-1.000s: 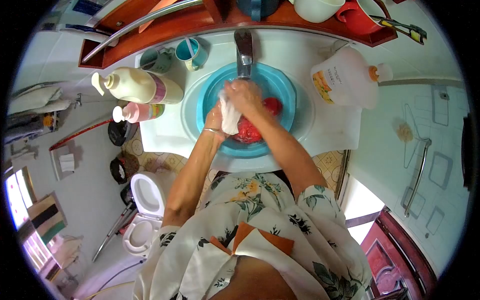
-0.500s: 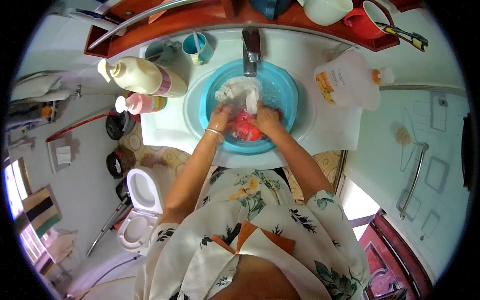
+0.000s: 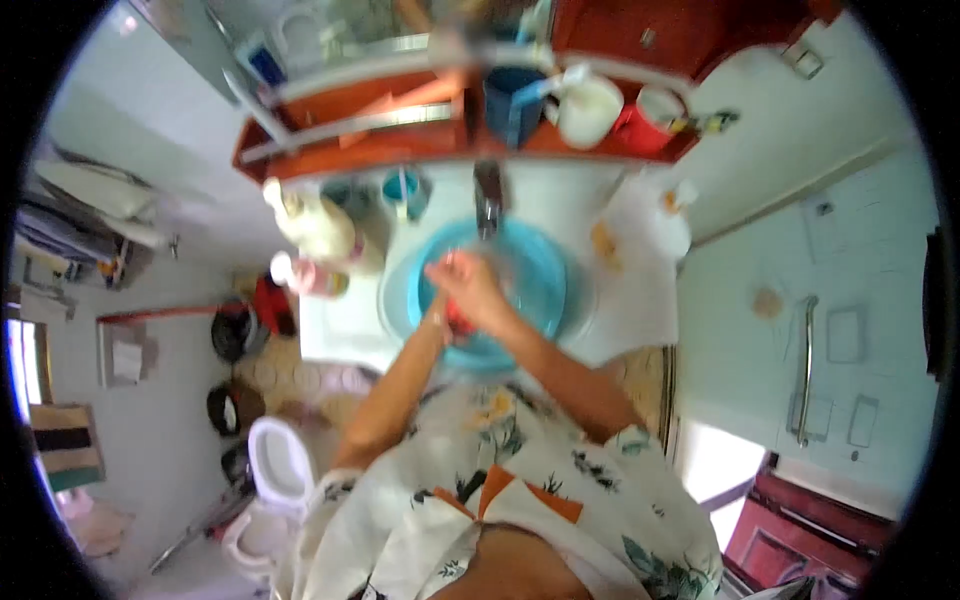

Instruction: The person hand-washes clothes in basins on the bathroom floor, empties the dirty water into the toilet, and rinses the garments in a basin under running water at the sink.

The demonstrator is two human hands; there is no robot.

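Note:
Over the blue basin [image 3: 552,325], my right hand [image 3: 472,284] crosses in front of my left hand [image 3: 437,312]. The right fingers look curled, though blurred, and what they close on cannot be made out. Most of my left hand is hidden behind the right, so its fingers do not show; a bracelet is on its wrist. Bright red cloth [image 3: 460,319] shows just below the hands, between the wrists. The basin sits in the white sink under the dark faucet [image 3: 488,190].
A cream pump bottle [image 3: 318,232], a pink pump bottle [image 3: 310,279] and a teal cup [image 3: 404,193] stand left of the basin. A large clear jug [image 3: 640,220] stands right. Above runs a red shelf [image 3: 350,135] with a white mug [image 3: 588,112] and a red mug [image 3: 645,130].
My hands have come up from the basin water and together, the right now crossing over the left. The view has tilted upward, showing more shelf. The white cloth is no longer clearly visible.

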